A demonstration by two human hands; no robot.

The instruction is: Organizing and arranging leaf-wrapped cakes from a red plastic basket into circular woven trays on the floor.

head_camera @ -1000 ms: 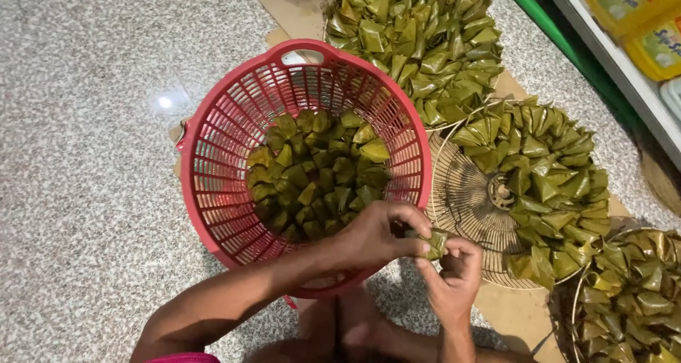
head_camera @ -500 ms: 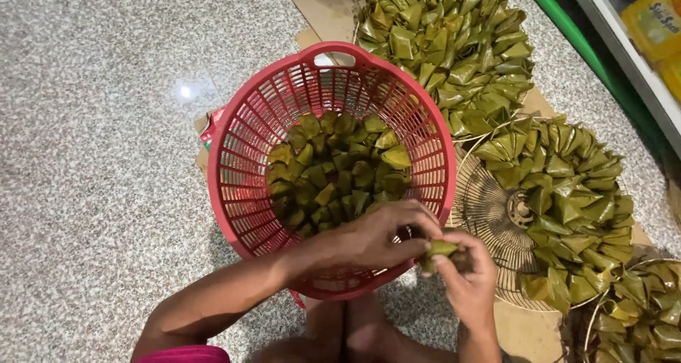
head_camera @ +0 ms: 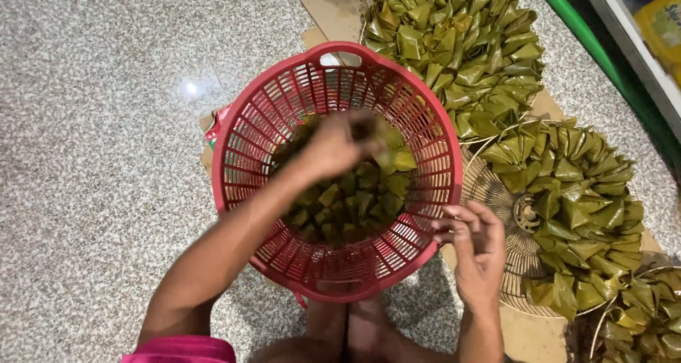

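Reaching my left hand [head_camera: 333, 146] down into the red basket [head_camera: 245, 132], fingers curled, blurred, over the leaf parcels [head_camera: 347, 203] heaped just below; holding one, I can't tell. Right hand [head_camera: 475, 253] rests loosely open at the near rim, empty. More parcels fan out on wire racks [head_camera: 496, 193] right of it. Yellow packages [head_camera: 663, 26] sit far right.

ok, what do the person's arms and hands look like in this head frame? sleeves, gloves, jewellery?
Both forearms are bare. The left hand and right hand wear no gloves, and no rings, watch or bracelet show. A bright pink garment edges the left upper arm at the bottom of the frame. The left hand is motion-blurred.
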